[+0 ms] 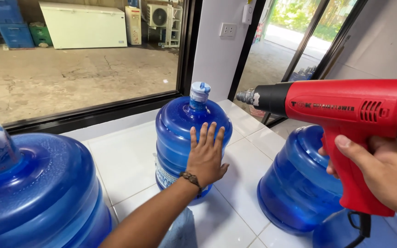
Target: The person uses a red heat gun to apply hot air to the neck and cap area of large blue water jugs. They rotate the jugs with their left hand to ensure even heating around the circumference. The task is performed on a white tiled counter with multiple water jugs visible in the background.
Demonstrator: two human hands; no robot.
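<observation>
A large blue water jug [178, 124] stands upright on the white tiled floor, its neck capped with a blue and white seal [200, 92]. My left hand [205, 156] lies flat against the jug's side, fingers spread. My right hand [384, 172] grips the handle of a red and black heat gun [345, 108]. The gun's metal nozzle [245, 96] points left, close to the jug's cap and slightly right of it.
Another blue jug [37, 193] with a sealed cap stands at near left. A third jug [297, 181] sits at the right beneath the heat gun. Dark window frames [187, 50] and a white wall with a socket [227, 30] stand behind.
</observation>
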